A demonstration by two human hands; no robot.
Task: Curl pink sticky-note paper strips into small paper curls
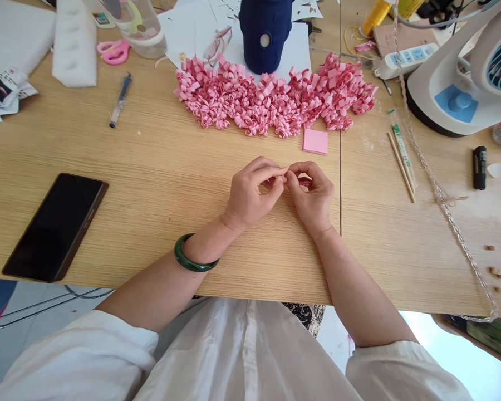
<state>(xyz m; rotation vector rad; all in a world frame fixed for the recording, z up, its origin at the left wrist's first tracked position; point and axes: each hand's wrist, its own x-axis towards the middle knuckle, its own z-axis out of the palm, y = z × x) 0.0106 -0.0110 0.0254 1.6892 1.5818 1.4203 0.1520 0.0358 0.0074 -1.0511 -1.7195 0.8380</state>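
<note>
My left hand [254,192] and my right hand [313,195] meet fingertip to fingertip above the wooden table [158,195]. Both are closed in a pinch on a small pink paper piece [304,182], mostly hidden by the fingers. Just beyond my right hand lies a small stack of pink paper [315,141]. Behind it, a long heap of curled pink paper pieces [259,106] stretches across the table. A green bangle [187,262] circles my left wrist.
A black phone [54,225] lies at the left, with a pen [120,101] and pink scissors [113,51] beyond it. A dark blue cup [265,33] stands behind the heap. At the right are thin sticks [401,167], a twisted cord [426,167], a marker [480,167] and a white fan [434,83].
</note>
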